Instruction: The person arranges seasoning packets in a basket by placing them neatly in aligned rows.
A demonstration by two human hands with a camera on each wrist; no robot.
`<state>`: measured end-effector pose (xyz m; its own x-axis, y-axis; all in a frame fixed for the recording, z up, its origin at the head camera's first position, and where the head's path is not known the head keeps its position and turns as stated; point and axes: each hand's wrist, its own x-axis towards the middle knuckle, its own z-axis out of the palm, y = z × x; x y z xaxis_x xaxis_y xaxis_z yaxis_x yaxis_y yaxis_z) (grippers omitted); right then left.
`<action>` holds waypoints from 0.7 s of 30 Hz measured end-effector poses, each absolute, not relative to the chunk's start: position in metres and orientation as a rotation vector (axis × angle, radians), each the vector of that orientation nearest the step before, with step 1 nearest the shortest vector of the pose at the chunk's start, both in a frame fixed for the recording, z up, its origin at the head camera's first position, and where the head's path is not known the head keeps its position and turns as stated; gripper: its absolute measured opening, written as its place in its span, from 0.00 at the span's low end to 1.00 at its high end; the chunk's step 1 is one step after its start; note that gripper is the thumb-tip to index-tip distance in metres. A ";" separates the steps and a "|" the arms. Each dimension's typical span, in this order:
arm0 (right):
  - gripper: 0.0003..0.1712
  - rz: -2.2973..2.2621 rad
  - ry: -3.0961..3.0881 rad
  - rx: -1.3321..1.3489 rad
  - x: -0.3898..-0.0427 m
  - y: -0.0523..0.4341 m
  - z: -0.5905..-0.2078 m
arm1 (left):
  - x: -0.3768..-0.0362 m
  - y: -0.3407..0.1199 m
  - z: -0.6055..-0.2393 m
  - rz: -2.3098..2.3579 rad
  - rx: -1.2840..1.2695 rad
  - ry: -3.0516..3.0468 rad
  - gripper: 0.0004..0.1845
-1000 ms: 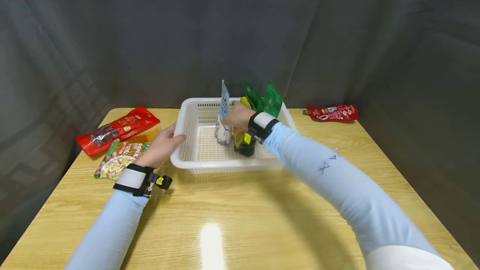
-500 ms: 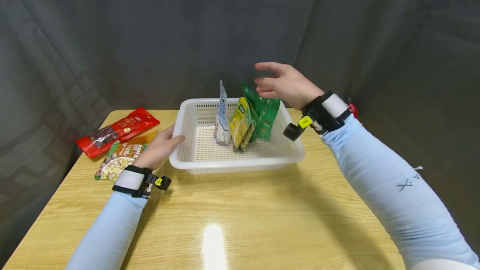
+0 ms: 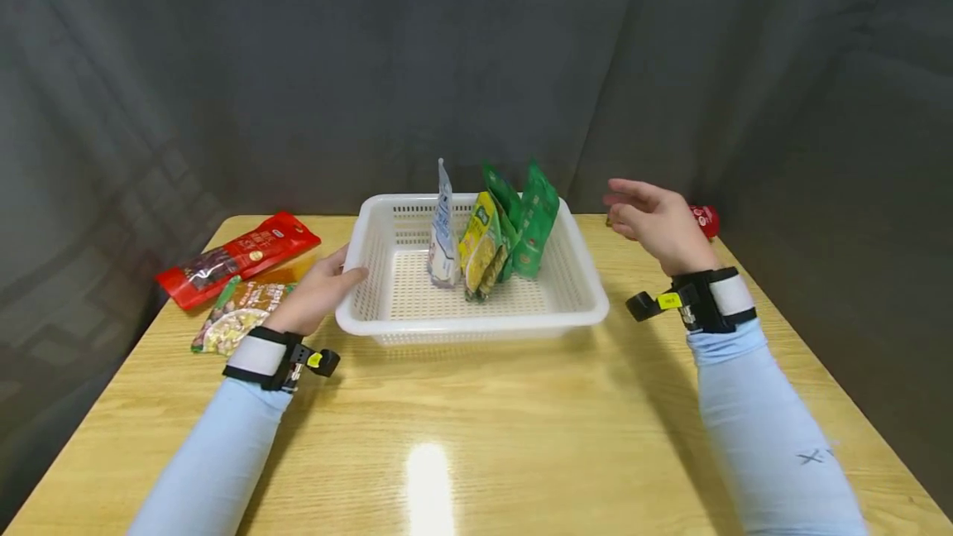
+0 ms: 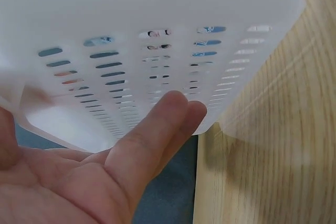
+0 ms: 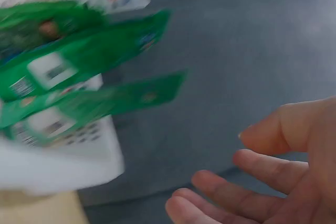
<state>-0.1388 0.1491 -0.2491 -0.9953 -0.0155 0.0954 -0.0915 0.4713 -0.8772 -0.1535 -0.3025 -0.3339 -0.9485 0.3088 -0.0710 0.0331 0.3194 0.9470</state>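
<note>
Basket (image 3: 573, 308), white perforated plastic, rectangular with rounded rim, sits at the centre of a wood-grain table (image 3: 476, 437). Inside stand four flat pouches on edge, leaning together: a white pouch (image 3: 444, 230), a yellow pouch (image 3: 480, 245) and two glossy green pouches (image 3: 534, 222).

Left hand (image 3: 316, 292) rests against the basket's left wall, fingers (image 4: 152, 129) straight and laid flat on the slotted plastic, gripping nothing.

Right hand (image 3: 655, 222) hovers to the right of the basket, clear of it, fingers (image 5: 231, 192) loosely spread and empty.

Red snack bag (image 3: 238, 257), long and shiny, lies flat at the table's left edge; beside it a printed bag (image 3: 234, 317) of mixed nuts, flat. A red spouted pouch (image 3: 706, 220) lies at the far right, mostly hidden behind the right hand. Grey fabric curtain (image 3: 298, 64), creased, forms the backdrop.
</note>
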 end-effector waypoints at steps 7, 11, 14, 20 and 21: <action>0.34 1.829 -2.633 -0.007 -0.148 0.161 -0.308 | -0.153 -0.300 -0.334 1.677 0.270 2.344 0.35; 0.43 1.926 -2.632 -0.076 -0.151 0.160 -0.326 | -0.154 -0.298 -0.337 1.678 0.247 2.336 0.35; 0.45 1.970 -2.638 -0.087 -0.151 0.156 -0.332 | -0.154 -0.298 -0.338 1.676 0.245 2.333 0.35; 0.42 2.124 -2.633 -0.059 -0.157 0.145 -0.336 | -0.155 -0.300 -0.338 1.666 0.272 2.358 0.36; 0.41 2.134 -2.640 -0.052 -0.158 0.144 -0.337 | -0.155 -0.300 -0.338 1.664 0.275 2.361 0.35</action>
<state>-0.1581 0.1442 -0.3367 -0.9676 -0.1340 -0.2140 0.1811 0.2223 -0.9580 -0.1554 -0.3003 -0.3376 -0.9537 0.2882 -0.0865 0.0154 0.3341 0.9424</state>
